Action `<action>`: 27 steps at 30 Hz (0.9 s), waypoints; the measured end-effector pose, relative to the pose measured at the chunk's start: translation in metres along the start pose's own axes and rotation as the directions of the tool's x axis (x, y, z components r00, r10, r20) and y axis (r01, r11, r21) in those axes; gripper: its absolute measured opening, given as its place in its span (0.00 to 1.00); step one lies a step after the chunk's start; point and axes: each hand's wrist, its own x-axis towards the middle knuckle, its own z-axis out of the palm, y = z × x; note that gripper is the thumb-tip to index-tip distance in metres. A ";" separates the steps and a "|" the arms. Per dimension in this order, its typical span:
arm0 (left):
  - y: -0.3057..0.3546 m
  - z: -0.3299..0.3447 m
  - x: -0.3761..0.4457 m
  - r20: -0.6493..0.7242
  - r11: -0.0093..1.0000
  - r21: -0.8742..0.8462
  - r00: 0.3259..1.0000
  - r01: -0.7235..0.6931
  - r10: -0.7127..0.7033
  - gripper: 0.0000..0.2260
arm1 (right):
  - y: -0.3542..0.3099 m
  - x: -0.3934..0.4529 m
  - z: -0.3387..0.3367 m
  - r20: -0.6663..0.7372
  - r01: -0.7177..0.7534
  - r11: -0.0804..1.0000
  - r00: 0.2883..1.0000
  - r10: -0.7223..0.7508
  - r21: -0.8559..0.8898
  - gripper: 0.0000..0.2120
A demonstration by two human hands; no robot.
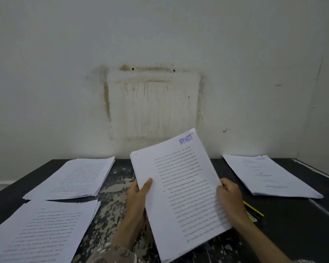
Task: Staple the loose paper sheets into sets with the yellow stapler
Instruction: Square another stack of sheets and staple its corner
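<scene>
I hold a sheaf of printed paper sheets (pixel 180 186) tilted up above the table, a purple stamp at its top right corner. My left hand (pixel 139 194) grips its left edge, thumb on the front. My right hand (pixel 230 200) grips its right edge. The yellow stapler (pixel 254 211) lies on the table just behind and to the right of my right wrist, partly hidden by it. Three other stacks of sheets lie flat: one at the back left (pixel 74 177), one at the front left (pixel 38 232), one at the back right (pixel 270 175).
The dark table (pixel 114 211) has worn, flaking paint in the middle and ends at a stained white wall (pixel 160 92). Its right edge (pixel 315 169) runs diagonally past the back right stack.
</scene>
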 end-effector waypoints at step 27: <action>-0.008 0.009 -0.021 -0.022 0.987 0.160 0.999 0.031 -0.028 0.03 | -0.075 -0.001 0.034 0.363 0.502 0.731 0.859 -0.360 -0.462 0.18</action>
